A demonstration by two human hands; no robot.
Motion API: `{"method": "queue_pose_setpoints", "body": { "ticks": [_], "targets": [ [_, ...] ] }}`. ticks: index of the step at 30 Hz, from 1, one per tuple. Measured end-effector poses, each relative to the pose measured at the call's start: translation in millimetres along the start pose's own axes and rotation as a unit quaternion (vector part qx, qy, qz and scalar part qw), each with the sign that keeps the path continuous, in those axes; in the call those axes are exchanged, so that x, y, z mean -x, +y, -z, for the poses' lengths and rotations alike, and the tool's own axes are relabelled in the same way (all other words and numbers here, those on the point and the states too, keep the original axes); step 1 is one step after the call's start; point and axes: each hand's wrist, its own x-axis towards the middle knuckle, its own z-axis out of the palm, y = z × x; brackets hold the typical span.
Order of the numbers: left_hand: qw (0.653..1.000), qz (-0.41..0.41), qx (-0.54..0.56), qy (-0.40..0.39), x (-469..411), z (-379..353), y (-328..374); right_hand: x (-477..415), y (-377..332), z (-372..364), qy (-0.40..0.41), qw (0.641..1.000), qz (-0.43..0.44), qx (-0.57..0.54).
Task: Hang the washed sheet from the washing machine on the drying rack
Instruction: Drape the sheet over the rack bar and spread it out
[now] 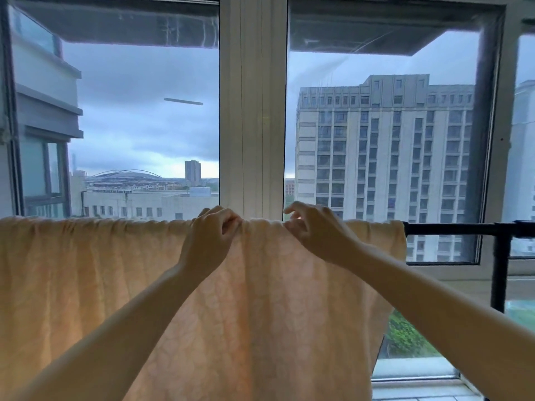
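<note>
Peach sheet [121, 279] draped over black rack [451, 228] bar by window [252, 111], left hand [210, 241] pinching its top fold, right hand [315, 231] fingers curled loosely on top fold, grip unclear

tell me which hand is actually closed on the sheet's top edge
The left hand: its fingers are curled tight, pinching the sheet. The right hand has looser, partly spread fingers.

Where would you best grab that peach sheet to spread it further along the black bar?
Pinch the gathered top fold of the sheet where it bunches over the rack bar, reaching in from the near side as the left hand and right hand do. The bar supports that fold, and bare bar remains rightward.
</note>
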Motion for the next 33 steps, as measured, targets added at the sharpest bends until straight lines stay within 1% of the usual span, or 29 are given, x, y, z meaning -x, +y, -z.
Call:
{"method": "queue_pose_setpoints", "body": {
  "ticks": [2, 4, 7, 13, 15, 19, 24, 27, 30, 33],
  "targets": [
    [1.0, -0.008, 0.009, -0.025, -0.6, 1.5, -2.4, -6.9, -7.7, -11.3, 0.009, 0.999, 0.031, 0.007],
    [0.999, -0.017, 0.008, -0.049, -1.7, 4.4, -5.4, -11.7, -11.5, -19.1, 0.014, 0.999, 0.044, 0.006],
    [0.998, -0.038, -0.014, -0.058, -0.6, 8.0, -11.1, -14.1, -10.9, -24.2, 0.012, 0.999, 0.051, 0.001],
    [0.998, -0.02, -0.057, -0.013, 10.4, 19.8, -26.4, -6.9, 12.6, -9.4, 0.036, 0.999, 0.012, 0.025],
    [0.998, -0.009, -0.058, -0.015, 12.4, 24.7, -32.3, -2.7, 22.3, -2.6, 0.041, 0.998, 0.007, 0.042],
    [0.998, -0.017, -0.059, -0.033, 12.6, 30.2, -41.4, 5.7, 39.6, 10.1, 0.045, 0.996, -0.001, 0.081],
    [0.996, 0.001, -0.09, -0.018, 12.3, 32.4, -53.2, 17.4, 58.3, 27.4, 0.051, 0.99, -0.036, 0.128],
    [0.995, 0.03, -0.099, -0.004, 11.1, 32.6, -55.6, 22.1, 67.2, 36.3, 0.052, 0.987, -0.068, 0.133],
    [0.994, 0.048, -0.092, 0.02, 9.2, 26.7, -42.8, 24.3, 64.5, 39.1, 0.047, 0.988, -0.078, 0.123],
    [0.998, -0.001, -0.057, 0.009, 6.4, 14.7, -18.1, 21.6, 49.8, 32.5, 0.043, 0.995, -0.06, 0.069]
  ]
}}
